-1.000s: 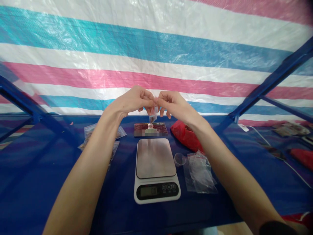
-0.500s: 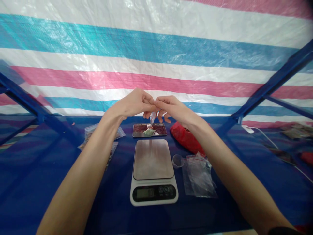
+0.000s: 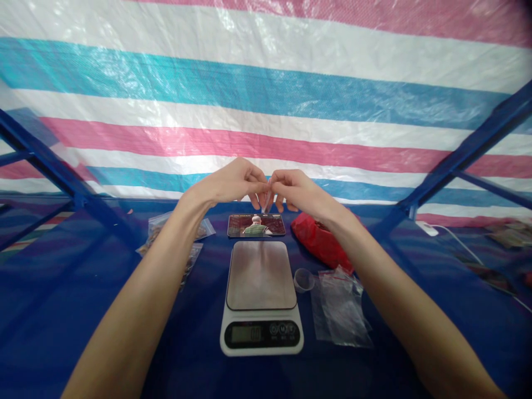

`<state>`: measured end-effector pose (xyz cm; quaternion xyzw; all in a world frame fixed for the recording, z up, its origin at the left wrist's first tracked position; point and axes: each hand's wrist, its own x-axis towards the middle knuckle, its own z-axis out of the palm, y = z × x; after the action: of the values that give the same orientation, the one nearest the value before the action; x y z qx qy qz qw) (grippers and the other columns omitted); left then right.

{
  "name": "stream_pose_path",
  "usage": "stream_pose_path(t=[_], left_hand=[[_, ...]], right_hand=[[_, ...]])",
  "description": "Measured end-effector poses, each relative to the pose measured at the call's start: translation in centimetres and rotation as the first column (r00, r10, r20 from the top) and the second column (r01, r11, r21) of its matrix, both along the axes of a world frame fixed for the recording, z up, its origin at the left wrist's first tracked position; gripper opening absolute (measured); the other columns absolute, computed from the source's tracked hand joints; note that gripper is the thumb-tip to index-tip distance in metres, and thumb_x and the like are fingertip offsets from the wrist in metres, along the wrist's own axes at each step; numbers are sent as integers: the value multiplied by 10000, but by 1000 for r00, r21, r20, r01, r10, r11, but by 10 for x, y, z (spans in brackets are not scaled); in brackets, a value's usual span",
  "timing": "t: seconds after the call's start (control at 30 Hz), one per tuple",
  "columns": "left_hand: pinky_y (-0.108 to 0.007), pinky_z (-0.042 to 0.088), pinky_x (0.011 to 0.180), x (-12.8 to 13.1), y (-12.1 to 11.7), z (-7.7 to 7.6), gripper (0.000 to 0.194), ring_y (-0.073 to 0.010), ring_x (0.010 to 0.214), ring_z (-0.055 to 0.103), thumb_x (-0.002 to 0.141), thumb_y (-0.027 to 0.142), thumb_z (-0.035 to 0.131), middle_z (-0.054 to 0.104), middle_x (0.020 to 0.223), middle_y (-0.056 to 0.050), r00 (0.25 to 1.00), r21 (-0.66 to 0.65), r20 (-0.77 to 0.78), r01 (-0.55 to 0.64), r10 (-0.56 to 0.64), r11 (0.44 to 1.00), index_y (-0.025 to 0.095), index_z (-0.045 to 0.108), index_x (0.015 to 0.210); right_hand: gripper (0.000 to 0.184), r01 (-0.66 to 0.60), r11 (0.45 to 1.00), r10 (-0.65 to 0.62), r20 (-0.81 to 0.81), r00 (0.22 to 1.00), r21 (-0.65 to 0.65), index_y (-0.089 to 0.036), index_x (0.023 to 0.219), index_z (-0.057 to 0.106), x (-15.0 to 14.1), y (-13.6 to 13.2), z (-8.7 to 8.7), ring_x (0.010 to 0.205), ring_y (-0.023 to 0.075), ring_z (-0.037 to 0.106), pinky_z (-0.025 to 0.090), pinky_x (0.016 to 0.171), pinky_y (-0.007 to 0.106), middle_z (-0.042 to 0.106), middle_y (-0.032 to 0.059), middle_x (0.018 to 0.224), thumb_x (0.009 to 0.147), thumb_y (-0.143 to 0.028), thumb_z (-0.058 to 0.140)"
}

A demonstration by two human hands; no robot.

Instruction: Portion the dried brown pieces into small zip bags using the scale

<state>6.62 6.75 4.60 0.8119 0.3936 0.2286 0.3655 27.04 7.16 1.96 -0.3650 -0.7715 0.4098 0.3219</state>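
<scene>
Pinching a small clear sliver (image 3: 264,204), the left hand (image 3: 233,182) and right hand (image 3: 297,191) close narrowly and meet at the fingertips, above and beyond a white digital kitchen scale (image 3: 261,293). Fingers hide most of the sliver, so its shape is hard to make out. Beyond the scale lies a glossy phone (image 3: 256,225) on the blue surface (image 3: 83,332). Right of the scale sit a crumpled red plastic bag (image 3: 320,241), a small translucent cup (image 3: 303,280) and a wrinkled clear zip bag (image 3: 338,310). Left of the scale, clear bags (image 3: 177,228) of brownish contents lie partly hidden behind the left forearm (image 3: 137,299).
</scene>
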Motion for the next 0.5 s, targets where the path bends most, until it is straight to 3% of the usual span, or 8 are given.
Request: stream_pose_path(t=[0.1,0.27,0.5], left_hand=[[-231,395,528,0,1,-1,229,-175,698,753,930,305,641,801,816,-103,1000,1,-10,-26,26,1000,146,767,825],[-229,488,591,2,2,-2,205,-173,702,766,921,263,632,802,811,-102,999,-10,36,-34,34,999,135,762,827],[-272,576,660,2,1,-3,187,-202,723,781,881,307,705,802,797,-115,997,-52,81,3,2,999,140,743,804]], right_hand=[[147,10,1000,-10,2,1000,5,-187,814,595,0,0,0,532,112,636,395,446,218,761,50,736,957,-167,566],[238,3,998,-5,23,1000,69,-173,828,617,3,4,-2,532,102,625,416,469,231,747,51,789,1019,-305,566],[105,12,983,-26,74,997,181,-188,849,610,4,1,-3,616,133,652,473,550,259,749,47,822,920,-137,553]])
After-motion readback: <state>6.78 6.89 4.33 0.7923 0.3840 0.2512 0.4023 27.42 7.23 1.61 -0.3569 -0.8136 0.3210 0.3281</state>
